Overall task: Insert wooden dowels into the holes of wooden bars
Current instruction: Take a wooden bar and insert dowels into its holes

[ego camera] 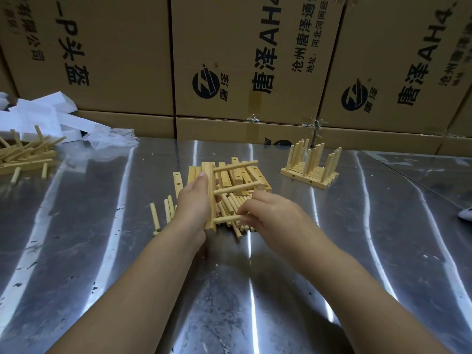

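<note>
2 ctns (255,60) "唐泽AH4" behind bar (211,200) w/ dowels (235,166)

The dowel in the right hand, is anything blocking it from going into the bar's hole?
Nothing visible blocks it. The right hand pinches the dowel, whose tip already meets the bar that the left hand grips. The two other dowels sit in holes farther up the bar, clear of this one.
</note>
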